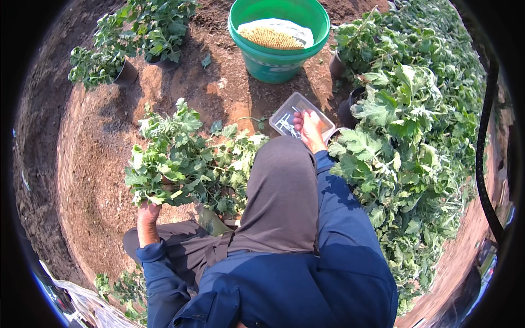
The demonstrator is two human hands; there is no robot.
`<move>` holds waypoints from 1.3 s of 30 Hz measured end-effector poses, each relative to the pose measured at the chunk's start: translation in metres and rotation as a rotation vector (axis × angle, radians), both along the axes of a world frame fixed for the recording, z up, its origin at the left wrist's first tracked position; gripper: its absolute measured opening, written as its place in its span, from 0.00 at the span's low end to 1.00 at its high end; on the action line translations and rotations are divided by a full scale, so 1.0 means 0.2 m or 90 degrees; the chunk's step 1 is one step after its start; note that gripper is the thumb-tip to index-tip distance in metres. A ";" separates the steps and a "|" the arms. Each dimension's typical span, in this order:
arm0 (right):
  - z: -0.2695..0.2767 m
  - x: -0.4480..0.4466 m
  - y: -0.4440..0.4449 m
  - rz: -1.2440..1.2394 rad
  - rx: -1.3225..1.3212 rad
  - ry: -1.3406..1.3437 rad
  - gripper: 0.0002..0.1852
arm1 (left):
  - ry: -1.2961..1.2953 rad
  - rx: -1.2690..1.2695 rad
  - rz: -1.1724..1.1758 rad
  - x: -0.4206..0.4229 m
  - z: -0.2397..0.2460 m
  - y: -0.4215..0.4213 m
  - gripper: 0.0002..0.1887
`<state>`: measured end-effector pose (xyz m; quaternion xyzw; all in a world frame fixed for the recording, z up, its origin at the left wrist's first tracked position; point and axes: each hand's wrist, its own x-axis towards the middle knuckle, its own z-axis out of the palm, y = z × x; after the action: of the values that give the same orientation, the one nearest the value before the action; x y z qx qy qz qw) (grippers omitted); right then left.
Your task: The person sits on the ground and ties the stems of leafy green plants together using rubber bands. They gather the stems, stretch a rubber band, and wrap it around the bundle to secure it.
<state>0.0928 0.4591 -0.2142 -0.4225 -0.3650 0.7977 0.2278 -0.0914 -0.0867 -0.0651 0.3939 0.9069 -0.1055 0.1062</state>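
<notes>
My left hand (pixel 148 215) reaches in under the near-left edge of a leafy green plant (pixel 172 160). Leaves cover its fingers, so their grip is hidden. My right hand (pixel 308 125) is over a clear plastic box (pixel 296 98) on the soil, its fingers curled down and inward. Several small white strips (pixel 285 123) lie in the box. One thin white piece (pixel 295 109) shows right at my fingertips; whether they pinch it cannot be told. Another leafy plant (pixel 233 158), paler in the sun, stands between the left plant and my knee.
Beyond the box stands a green plastic bucket (pixel 270 67) holding a white bag (pixel 287 25) and a bundle of thin wooden sticks (pixel 270 39). Potted plants (pixel 164 37) stand at the far left. Dense foliage (pixel 414 135) lines my right side. A black cord (pixel 482 164) hangs at the right rim.
</notes>
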 end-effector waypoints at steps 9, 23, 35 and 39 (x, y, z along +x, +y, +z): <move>-0.30 0.17 -0.04 0.517 0.927 -0.623 0.15 | 0.088 0.192 -0.159 -0.06 -0.06 -0.04 0.18; -0.19 0.09 -0.02 0.215 0.688 -0.446 0.09 | 0.007 0.067 -0.047 -0.02 0.09 0.08 0.15; 0.16 0.04 -0.09 -0.001 0.032 -0.010 0.07 | -0.010 0.165 -0.089 0.01 0.11 0.24 0.17; 0.44 0.03 -0.11 0.109 0.141 -0.001 0.09 | 0.012 0.318 -0.181 0.01 0.18 0.36 0.17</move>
<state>0.0993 0.4374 -0.1260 -0.3625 -0.4859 0.7687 0.2040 -0.0903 -0.0138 -0.0300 0.5299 0.8415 0.1035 -0.0186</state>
